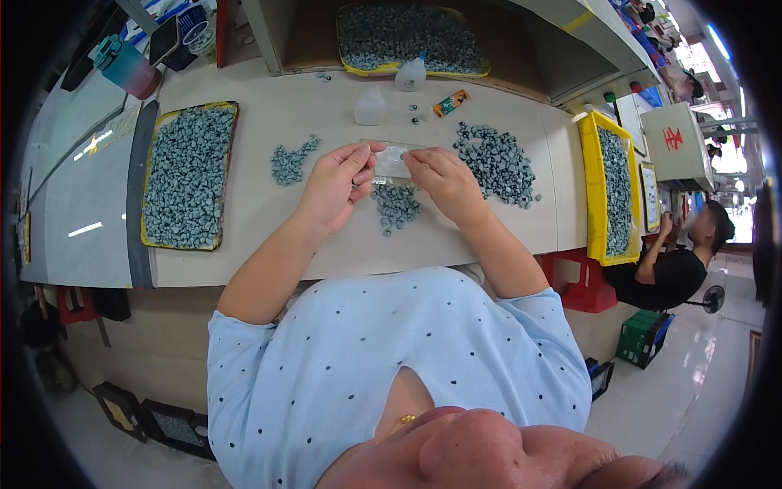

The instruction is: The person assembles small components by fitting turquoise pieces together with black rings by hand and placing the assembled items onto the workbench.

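My left hand (336,186) is raised over the white table, thumb and forefinger pinched together at the left edge of a small clear plate (392,163). Opposite it, my right hand (446,181) pinches with its fingertips at the plate's right side. What either hand holds is too small to make out. Just below the plate lies a small heap of grey-green pieces (397,207). A smaller heap (290,163) sits left of my left hand, and a wider heap of darker pieces (498,167) spreads to the right of my right hand.
Full trays of similar pieces stand at left (189,179) and on the shelf (411,37); a yellow bin (597,187) is at right. Beyond my hands are two squeeze bottles (370,107) and a small orange-green packet (451,103). A co-worker (680,257) sits at right.
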